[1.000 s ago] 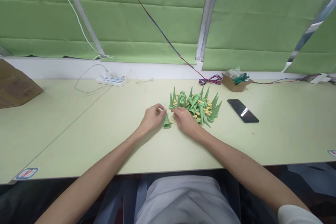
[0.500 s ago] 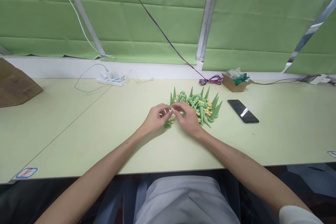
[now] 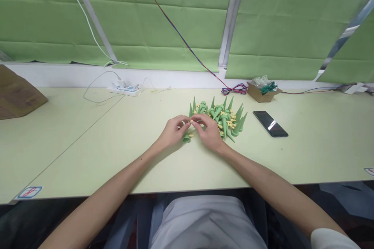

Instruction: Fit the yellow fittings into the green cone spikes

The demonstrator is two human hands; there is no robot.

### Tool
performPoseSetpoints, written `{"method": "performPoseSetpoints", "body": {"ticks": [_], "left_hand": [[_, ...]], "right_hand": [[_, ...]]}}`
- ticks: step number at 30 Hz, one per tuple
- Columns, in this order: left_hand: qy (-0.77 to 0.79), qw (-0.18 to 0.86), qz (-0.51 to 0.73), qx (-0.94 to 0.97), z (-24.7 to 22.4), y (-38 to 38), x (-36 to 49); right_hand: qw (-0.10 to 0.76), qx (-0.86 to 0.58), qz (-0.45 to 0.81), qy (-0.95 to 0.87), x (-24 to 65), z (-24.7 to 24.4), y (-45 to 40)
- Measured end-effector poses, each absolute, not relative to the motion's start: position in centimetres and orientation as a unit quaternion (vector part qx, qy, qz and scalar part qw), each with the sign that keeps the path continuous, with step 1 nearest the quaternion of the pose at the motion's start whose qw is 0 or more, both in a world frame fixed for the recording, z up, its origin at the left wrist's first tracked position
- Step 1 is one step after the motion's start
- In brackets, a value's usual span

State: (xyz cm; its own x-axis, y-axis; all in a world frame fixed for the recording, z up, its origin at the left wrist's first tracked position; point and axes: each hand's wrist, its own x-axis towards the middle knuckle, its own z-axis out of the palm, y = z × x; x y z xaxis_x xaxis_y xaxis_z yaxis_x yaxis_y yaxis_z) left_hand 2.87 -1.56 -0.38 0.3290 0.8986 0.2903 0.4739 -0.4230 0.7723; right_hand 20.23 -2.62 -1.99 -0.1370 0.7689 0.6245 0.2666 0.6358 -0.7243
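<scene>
My left hand and my right hand meet at the fingertips above the table. Between them they pinch a small yellow piece, mostly covered by the fingers. Just under my left fingertips lies a green cone-shaped spike with its round open end towards me and a yellow part sticking out at its side. Behind and beside my right hand is a pile of green plastic spikes, several of them standing point up. Small yellow valve-like parts are mixed in among them.
A black phone lies right of the pile. Behind it stands a small cardboard box with plastic and green material, beside coiled red-blue wire. A white power strip is at the back left; a brown cardboard piece stands far left.
Almost nothing differs. Both hands stay at the same spot, with only a slight shift of the fingers around the small yellow piece.
</scene>
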Motion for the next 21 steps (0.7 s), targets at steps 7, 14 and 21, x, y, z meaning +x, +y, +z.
{"method": "performPoseSetpoints", "body": {"ticks": [7,14,21], "left_hand": [[0.453,0.282,0.372,0.759,-0.31,-1.64,2.95],[0.458,0.274,0.384,0.753,-0.01,-1.83,3.01],[0.489,0.221,0.315,0.783,-0.34,-1.61,2.61]], "right_hand": [[0.538,-0.381,0.168,-0.733,20.55,-2.24,-2.26],[0.533,-0.381,0.149,-0.741,20.55,-2.85,-1.78],[0.534,-0.399,0.125,-0.735,20.48,-2.56,-1.87]]}}
